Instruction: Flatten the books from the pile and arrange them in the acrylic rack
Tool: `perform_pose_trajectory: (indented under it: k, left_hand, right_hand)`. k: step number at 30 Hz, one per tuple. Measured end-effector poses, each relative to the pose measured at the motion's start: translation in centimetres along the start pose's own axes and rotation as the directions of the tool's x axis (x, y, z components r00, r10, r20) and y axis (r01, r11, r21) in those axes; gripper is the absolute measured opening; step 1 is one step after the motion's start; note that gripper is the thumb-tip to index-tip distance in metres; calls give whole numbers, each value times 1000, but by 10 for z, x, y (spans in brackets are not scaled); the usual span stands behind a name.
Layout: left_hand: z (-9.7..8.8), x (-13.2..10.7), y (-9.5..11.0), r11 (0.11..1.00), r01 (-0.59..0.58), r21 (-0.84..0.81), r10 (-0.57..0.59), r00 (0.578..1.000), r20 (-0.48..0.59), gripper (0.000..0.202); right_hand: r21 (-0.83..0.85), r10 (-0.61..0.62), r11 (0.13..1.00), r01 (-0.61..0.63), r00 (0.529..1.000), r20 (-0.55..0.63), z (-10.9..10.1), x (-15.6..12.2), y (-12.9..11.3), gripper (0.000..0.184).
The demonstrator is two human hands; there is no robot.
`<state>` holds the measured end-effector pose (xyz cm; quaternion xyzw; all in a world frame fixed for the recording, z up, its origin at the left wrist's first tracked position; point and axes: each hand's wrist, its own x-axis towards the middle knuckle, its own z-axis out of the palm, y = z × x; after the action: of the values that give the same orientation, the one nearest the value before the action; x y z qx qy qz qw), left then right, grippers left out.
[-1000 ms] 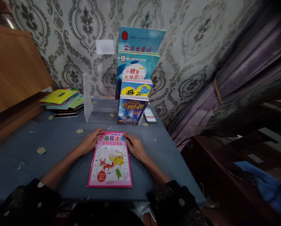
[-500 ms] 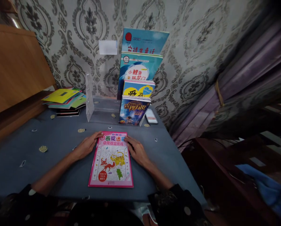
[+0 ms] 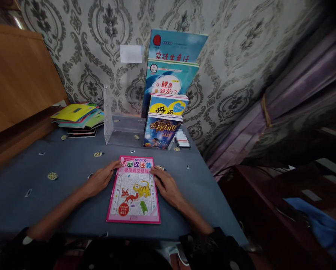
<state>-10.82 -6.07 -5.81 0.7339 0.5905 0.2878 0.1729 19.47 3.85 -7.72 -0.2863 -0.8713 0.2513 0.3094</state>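
A pink-bordered children's picture book [image 3: 135, 191] with a fox and a striped cat on its cover lies flat on the cloth-covered table, face up. My left hand [image 3: 102, 178] rests at its upper left edge, fingers stretched out and fingertips touching the border. At the upper right edge is my right hand [image 3: 168, 185], its fingers extended and the tips against the cover's side. Behind the book stands a clear acrylic book rack [image 3: 108, 120]. Tiered upright on the rack's right side are several books, with a dark blue book [image 3: 161, 133] at the front.
A loose stack of thin books [image 3: 78, 114] lies at the back left, near a wooden panel [image 3: 21, 75]. To the right of the rack is a small blurred item [image 3: 182, 138]. A tied purple curtain [image 3: 241, 123] hangs beyond the table's right edge.
Both hands have slid slightly down along the book's sides, the right one more, uncovering more of the title. The view has shifted a little. The book stays flat on the table.
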Motion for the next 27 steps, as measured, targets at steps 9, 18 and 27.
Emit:
perform_pose_trajectory:
  k: [9,18,27]
  left_hand:
    - [3,-17,4,1000,16,8,-17,1000,8,49]
    - [8,-31,13,1000,-19,6,19,1000,-12,50]
    - [14,-43,14,997,-29,77,30,1000,-9,47]
  right_hand:
    - [-1,-17,1000,17,1000,-1,-4,-15,-11,35]
    - [-22,-80,997,80,997,5,-1,-32,-15,35]
    - [-48,-80,995,82,996,35,-3,-41,-21,37]
